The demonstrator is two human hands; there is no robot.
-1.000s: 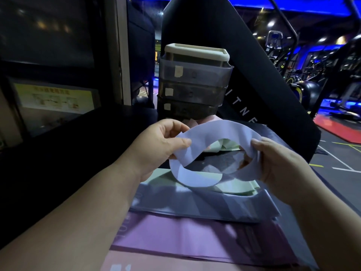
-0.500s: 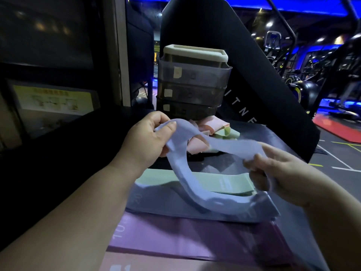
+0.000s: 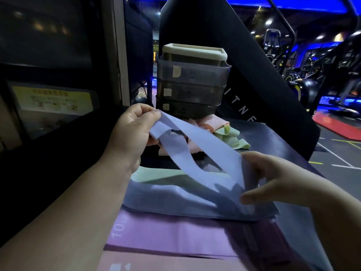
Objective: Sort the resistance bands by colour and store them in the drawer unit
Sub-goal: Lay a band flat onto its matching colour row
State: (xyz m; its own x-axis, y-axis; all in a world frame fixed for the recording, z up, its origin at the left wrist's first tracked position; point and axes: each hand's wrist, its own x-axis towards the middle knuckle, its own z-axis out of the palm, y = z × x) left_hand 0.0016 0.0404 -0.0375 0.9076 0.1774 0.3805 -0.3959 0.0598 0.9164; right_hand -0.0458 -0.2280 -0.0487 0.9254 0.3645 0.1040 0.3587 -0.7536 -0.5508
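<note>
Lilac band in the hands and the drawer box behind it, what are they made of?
The lilac band looks like thin, matte rubber or latex, maybe: it hangs limp and twisted between the left hand and right hand. The drawer unit looks like hard plastic: smoky, see-through drawer fronts and an opaque cream top.

We get a dim frame: blue ceiling strip (image 3: 283, 3) and spotlights (image 3: 268, 22) far back, left side near black. Lavender band (image 3: 207, 147) catches most light, soft shadows below. Edges bend, slight blur.
</note>
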